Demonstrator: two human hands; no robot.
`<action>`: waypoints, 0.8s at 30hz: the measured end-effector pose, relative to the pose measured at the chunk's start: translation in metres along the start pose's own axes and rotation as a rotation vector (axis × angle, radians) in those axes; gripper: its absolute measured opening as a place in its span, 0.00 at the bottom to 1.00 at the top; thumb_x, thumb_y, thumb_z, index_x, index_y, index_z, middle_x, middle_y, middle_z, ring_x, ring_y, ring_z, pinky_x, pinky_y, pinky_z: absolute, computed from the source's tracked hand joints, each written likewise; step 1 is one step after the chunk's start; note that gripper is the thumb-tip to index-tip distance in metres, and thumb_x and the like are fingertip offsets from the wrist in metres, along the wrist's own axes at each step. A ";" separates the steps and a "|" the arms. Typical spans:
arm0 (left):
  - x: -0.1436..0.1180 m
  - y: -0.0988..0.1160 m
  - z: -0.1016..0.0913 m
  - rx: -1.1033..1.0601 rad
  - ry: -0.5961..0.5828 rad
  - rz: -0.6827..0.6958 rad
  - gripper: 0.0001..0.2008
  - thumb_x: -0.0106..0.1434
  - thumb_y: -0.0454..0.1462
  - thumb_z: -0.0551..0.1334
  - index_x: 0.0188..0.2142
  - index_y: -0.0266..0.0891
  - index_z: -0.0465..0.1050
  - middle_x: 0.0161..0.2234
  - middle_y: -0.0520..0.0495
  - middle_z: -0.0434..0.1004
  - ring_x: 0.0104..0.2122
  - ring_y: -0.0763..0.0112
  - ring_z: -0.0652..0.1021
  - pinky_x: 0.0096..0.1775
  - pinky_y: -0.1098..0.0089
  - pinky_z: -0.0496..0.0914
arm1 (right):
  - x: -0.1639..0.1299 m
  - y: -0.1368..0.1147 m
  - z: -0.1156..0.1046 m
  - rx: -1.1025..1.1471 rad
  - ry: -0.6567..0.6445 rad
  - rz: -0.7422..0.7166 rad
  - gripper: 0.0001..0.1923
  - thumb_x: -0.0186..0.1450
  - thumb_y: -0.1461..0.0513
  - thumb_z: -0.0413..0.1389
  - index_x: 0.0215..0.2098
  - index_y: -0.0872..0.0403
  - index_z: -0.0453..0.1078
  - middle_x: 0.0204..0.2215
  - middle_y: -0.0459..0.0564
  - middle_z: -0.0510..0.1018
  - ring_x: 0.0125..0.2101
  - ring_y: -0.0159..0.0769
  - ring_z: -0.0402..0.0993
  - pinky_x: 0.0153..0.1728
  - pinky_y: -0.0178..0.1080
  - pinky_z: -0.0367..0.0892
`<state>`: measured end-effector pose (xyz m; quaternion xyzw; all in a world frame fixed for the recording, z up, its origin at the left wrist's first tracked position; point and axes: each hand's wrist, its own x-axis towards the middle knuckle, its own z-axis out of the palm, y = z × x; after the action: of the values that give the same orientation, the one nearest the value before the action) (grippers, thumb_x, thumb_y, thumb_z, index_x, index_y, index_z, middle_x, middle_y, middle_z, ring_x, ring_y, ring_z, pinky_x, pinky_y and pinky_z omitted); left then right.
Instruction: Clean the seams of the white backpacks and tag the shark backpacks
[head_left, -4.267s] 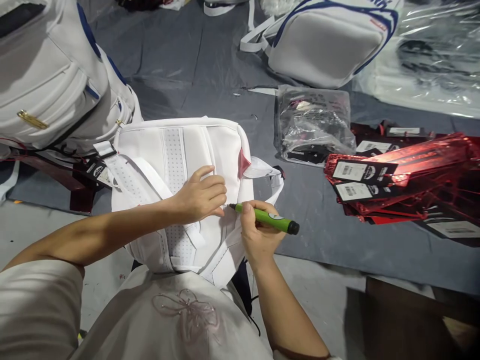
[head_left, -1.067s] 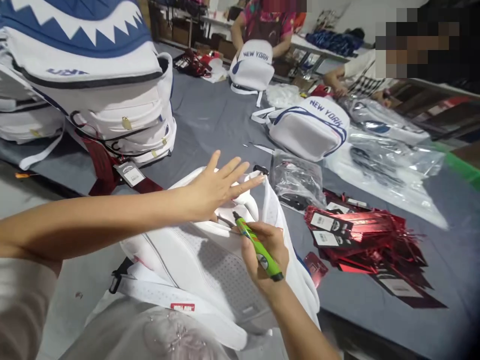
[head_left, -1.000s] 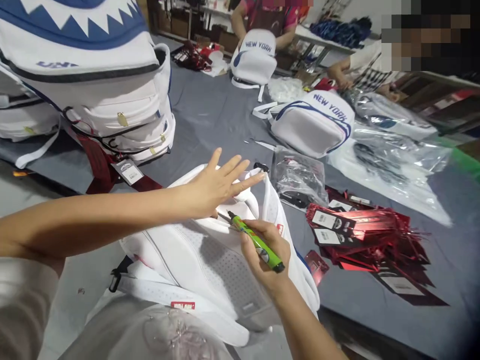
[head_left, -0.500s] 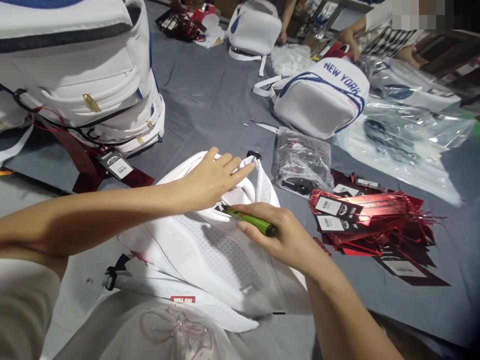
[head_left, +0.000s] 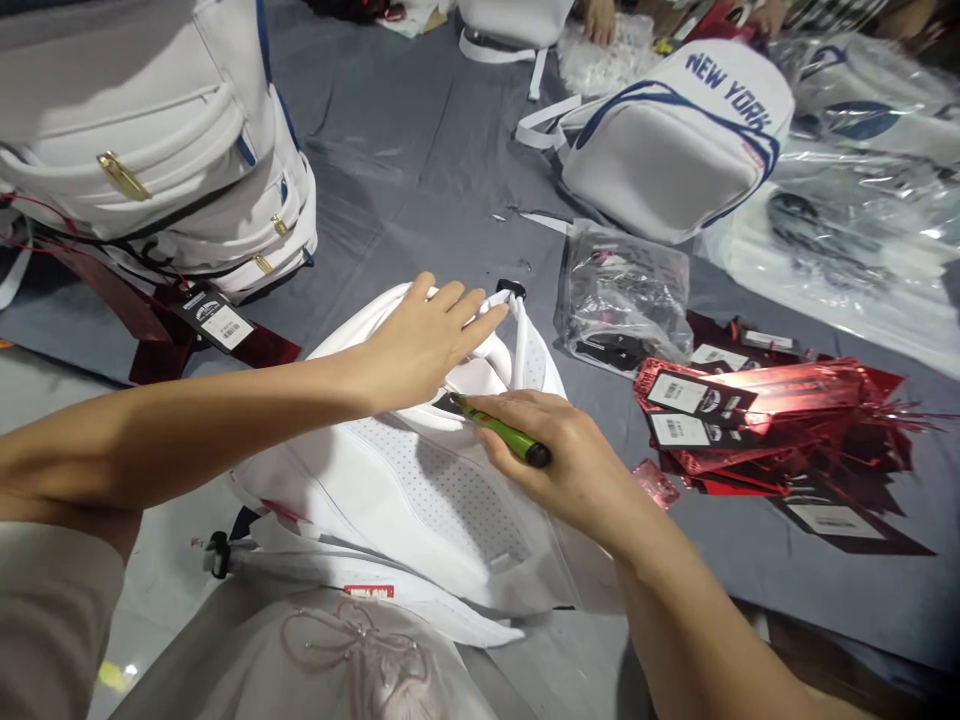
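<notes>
1. The left hand [head_left: 424, 335] lies flat with its fingers spread and slightly curved over the top edge of the white backpack [head_left: 405, 480], palm down, gripping nothing; its fingertips reach toward a small black clip [head_left: 509, 290] at the bag's top loop.
2. The right hand [head_left: 562, 465] is closed around a green pen [head_left: 501, 434], just below and to the right of the left hand.
3. The pen's long axis runs on a slant: its dark tip points up and to the left, toward the heel of the left hand, and touches the backpack's white strap there; its black rear end sticks out down and to the right, past the right hand's fingers.
4. The backpack lies under both hands with its perforated back panel facing up, its top end under the left hand and its lower end toward the person's lap.
5. To the right of the right hand, close by, lies a heap of red foil hang tags [head_left: 765, 425] with white barcode labels.
6. Beyond the right hand sits a clear plastic bag [head_left: 622, 305] with dark parts inside.
7. Farther beyond, a white bag lettered NEW YORK [head_left: 675, 150] rests on the grey table cover [head_left: 405, 150].
8. Up and to the left of the left hand stands a stack of white backpacks [head_left: 150, 150] with gold zip pulls, well apart from it.
</notes>
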<state>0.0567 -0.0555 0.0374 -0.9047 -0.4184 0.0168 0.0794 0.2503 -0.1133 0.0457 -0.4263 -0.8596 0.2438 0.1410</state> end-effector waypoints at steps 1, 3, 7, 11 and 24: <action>0.000 0.000 0.000 -0.007 -0.003 0.000 0.36 0.65 0.39 0.57 0.70 0.37 0.45 0.66 0.37 0.57 0.60 0.50 0.63 0.57 0.54 0.57 | 0.001 0.001 0.000 0.019 -0.004 -0.005 0.14 0.69 0.63 0.53 0.51 0.53 0.75 0.40 0.52 0.82 0.40 0.41 0.79 0.44 0.42 0.71; 0.001 0.000 0.000 -0.022 -0.011 0.001 0.36 0.65 0.38 0.57 0.70 0.37 0.45 0.66 0.37 0.56 0.60 0.50 0.63 0.57 0.53 0.57 | 0.004 0.001 0.001 0.025 -0.002 -0.010 0.14 0.69 0.62 0.53 0.50 0.53 0.75 0.40 0.52 0.83 0.39 0.40 0.79 0.44 0.42 0.72; 0.002 -0.001 -0.001 -0.026 -0.019 -0.002 0.34 0.66 0.38 0.57 0.69 0.36 0.48 0.66 0.37 0.57 0.59 0.50 0.64 0.57 0.54 0.57 | 0.007 -0.001 0.003 -0.011 0.010 0.000 0.15 0.69 0.62 0.53 0.51 0.54 0.75 0.39 0.53 0.83 0.38 0.41 0.79 0.42 0.42 0.72; 0.002 -0.001 -0.003 -0.014 -0.034 0.004 0.34 0.66 0.37 0.58 0.68 0.34 0.49 0.66 0.35 0.57 0.60 0.50 0.64 0.56 0.53 0.57 | 0.011 -0.004 0.001 -0.071 -0.036 0.013 0.14 0.67 0.62 0.53 0.47 0.54 0.77 0.34 0.52 0.83 0.34 0.41 0.79 0.37 0.40 0.71; -0.001 -0.005 0.006 -0.028 0.031 0.027 0.32 0.64 0.35 0.57 0.66 0.33 0.52 0.66 0.35 0.58 0.60 0.51 0.65 0.57 0.54 0.58 | 0.015 -0.009 0.003 -0.006 -0.049 0.051 0.15 0.68 0.63 0.54 0.51 0.53 0.76 0.41 0.53 0.83 0.38 0.41 0.79 0.40 0.40 0.72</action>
<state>0.0521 -0.0521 0.0322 -0.9114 -0.4049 -0.0021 0.0731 0.2339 -0.1068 0.0486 -0.4424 -0.8525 0.2550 0.1122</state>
